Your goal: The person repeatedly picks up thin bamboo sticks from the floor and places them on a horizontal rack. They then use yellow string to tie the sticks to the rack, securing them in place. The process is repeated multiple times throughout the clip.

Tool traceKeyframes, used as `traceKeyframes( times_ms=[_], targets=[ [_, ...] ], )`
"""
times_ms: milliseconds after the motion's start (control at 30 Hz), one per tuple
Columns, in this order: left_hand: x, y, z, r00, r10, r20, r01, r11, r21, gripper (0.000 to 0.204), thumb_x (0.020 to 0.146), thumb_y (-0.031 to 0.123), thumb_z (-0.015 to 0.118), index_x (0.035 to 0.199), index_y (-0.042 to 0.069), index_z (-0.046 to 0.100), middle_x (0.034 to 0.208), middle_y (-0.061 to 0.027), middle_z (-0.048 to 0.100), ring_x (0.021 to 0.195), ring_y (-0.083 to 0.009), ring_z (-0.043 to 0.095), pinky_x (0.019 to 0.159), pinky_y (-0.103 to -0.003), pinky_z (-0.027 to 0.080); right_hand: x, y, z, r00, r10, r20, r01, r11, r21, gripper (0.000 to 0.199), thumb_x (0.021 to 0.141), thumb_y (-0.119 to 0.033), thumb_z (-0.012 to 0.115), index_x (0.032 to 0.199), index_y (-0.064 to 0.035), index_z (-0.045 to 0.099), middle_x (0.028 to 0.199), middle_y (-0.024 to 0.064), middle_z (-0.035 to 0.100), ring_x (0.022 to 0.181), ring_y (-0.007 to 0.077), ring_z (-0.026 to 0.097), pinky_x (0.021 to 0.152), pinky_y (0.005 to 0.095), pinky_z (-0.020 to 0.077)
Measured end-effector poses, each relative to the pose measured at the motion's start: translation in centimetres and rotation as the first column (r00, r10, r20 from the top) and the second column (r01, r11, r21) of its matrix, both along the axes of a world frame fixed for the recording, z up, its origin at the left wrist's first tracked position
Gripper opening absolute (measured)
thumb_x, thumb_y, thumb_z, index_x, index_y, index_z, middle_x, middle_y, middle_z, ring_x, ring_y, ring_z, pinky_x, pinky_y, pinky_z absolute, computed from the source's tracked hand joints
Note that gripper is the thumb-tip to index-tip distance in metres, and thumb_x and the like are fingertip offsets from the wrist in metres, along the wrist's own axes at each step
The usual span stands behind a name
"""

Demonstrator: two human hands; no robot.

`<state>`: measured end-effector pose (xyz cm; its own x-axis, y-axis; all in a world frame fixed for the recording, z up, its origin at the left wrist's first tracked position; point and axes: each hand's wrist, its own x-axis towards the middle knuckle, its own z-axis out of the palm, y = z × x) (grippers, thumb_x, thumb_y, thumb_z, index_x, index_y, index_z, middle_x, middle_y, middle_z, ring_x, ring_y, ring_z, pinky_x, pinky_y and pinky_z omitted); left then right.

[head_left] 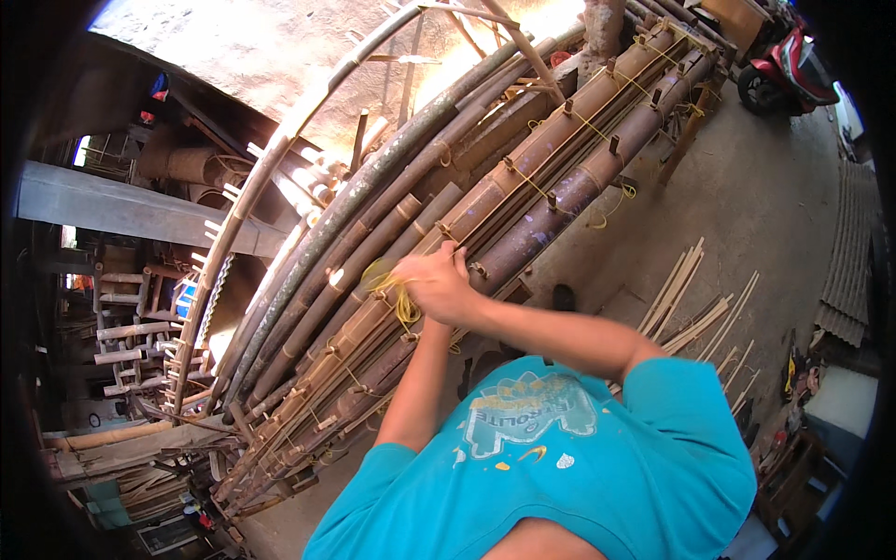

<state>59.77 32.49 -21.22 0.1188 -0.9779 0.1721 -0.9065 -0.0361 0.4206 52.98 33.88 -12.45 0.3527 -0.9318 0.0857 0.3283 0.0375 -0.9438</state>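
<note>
My right hand (431,285) is closed and slightly blurred over a long bamboo frame, with a bundle of yellow cord (403,306) hanging from its finger side. My left hand (455,256) is crossed behind it; its forearm rises from below and passes under the right wrist. Only a few of its fingertips show, so its grip is hidden. Both hands are at the near bamboo pole (555,213) and the parallel pole (523,168) beyond it. Thin bamboo strips (509,213) lie lengthwise between the two, and short pegs stand up from them with yellow cord strung across.
More thick bamboo poles (383,182) lie beyond the frame, beside a curved pole with pegs (261,173). Loose split strips (686,289) are spread on the concrete floor (747,196) to the right. A red motorbike (793,70) stands at the far right.
</note>
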Motion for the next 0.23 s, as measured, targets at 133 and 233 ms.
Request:
traceKeyframes(
  times_ms=[133,233],
  targets=[
    [2.1,1.0,-1.3,0.997,-0.082,0.011,0.082,0.962,-0.261,0.021,0.099,0.026,0.052,0.111,0.011,0.063,0.094,-0.0187,0.068,0.084,-0.0311,0.059,0.083,-0.042,0.035,0.0,-8.2,3.1,0.431,0.239,-0.87,-0.585,0.808,-0.068,0.052,0.096,-0.054,0.047,0.118,-0.0106,0.067,0.122,0.0163,0.06,0.115,0.0319,0.056,0.103,0.0497,0.0364],
    [3.2,0.5,-0.3,0.99,-0.07,-0.121,0.098,0.963,0.25,0.046,0.094,0.032,0.06,0.138,0.018,0.053,0.133,-0.0161,0.058,0.104,-0.0257,0.059,0.082,-0.044,0.031,0.1,-13.7,-3.9,0.114,0.073,-0.991,-0.415,0.909,0.019,0.064,0.095,-0.064,0.043,0.131,-0.0165,0.064,0.142,0.0187,0.052,0.133,0.0399,0.044,0.111,0.0599,0.0245]
  ],
)
